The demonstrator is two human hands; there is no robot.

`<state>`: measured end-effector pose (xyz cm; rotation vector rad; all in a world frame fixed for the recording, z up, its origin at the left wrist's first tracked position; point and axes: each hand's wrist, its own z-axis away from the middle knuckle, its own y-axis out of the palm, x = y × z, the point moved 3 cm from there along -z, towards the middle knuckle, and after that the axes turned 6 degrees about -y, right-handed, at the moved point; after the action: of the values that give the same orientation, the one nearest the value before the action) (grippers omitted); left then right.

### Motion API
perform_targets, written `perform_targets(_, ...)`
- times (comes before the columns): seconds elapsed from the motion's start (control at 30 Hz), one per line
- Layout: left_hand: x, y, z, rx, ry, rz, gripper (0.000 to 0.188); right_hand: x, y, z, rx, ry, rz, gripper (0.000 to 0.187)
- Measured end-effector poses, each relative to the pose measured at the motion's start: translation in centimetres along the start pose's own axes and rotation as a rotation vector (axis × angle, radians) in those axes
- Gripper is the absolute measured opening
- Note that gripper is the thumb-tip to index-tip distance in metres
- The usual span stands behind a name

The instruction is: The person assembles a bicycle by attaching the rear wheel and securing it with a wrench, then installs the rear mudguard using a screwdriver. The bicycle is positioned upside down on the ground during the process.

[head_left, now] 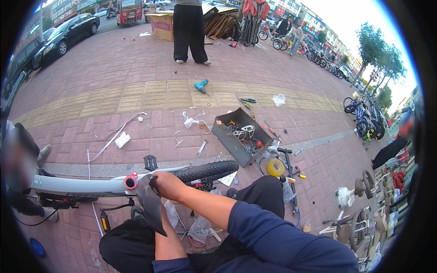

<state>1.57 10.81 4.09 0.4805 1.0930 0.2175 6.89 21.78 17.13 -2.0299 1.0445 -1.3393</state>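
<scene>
A dark grey bicycle saddle is tilted steeply beside the red seat clamp of a light grey bicycle frame. My right hand is closed on the saddle's upper end. My left forearm rises behind the saddle, which hides the left hand and its fingers. Just beyond my right hand is the knobby rear tyre. One black pedal shows on the far side of the frame, and another pedal with yellow sits on the near side.
A metal toolbox full of tools stands beyond the wheel. Yellow tape, a pump, a wrench and a teal drill lie on the paving. A person's legs stand ahead; another person crouches left. Bike parts lie right.
</scene>
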Motion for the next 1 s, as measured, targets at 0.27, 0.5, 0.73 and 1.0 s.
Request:
perform_targets(0.27,-1.8,1.9,3.0,0.055,0.057,0.007,0.033,0.4,-0.3,0.7,-0.028,0.048,0.064,0.020)
perform_targets(0.5,-1.7,1.8,3.0,0.062,0.056,-0.036,0.033,-0.1,-0.2,0.7,-0.075,-0.083,-0.036,0.035)
perform_targets(0.73,-1.2,1.1,2.3,0.016,0.046,0.006,0.031,0.4,-0.7,0.5,-0.076,-0.120,-0.027,0.013)
perform_targets(1.0,-1.3,1.2,2.2,-0.078,-0.021,0.045,0.037,0.1,-0.1,0.6,-0.117,-0.048,-0.067,0.013)
